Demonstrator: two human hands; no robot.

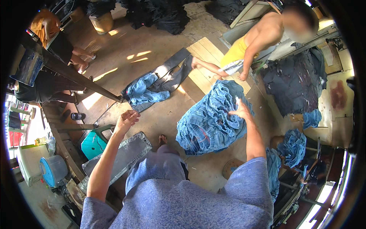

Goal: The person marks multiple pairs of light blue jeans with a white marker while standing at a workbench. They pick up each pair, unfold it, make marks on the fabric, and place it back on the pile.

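My right hand (241,110) rests on top of a big stack of folded blue denim pieces (209,122), fingers spread over the upper right edge of the pile. My left hand (127,120) is raised in the air to the left, fingers loosely curled, with nothing visible in it. Below it stands a grey metal tray-like surface (126,150). A loose blue garment (143,91) lies on the wooden floor beyond my left hand, next to a dark pair of trousers (173,72).
Another person in a yellow garment (244,49) bends over a table with dark cloth (293,82) at the upper right. More blue denim bundles (295,145) lie at the right. A seated person (49,38), a green stool (93,145) and a blue bucket (53,170) are at the left.
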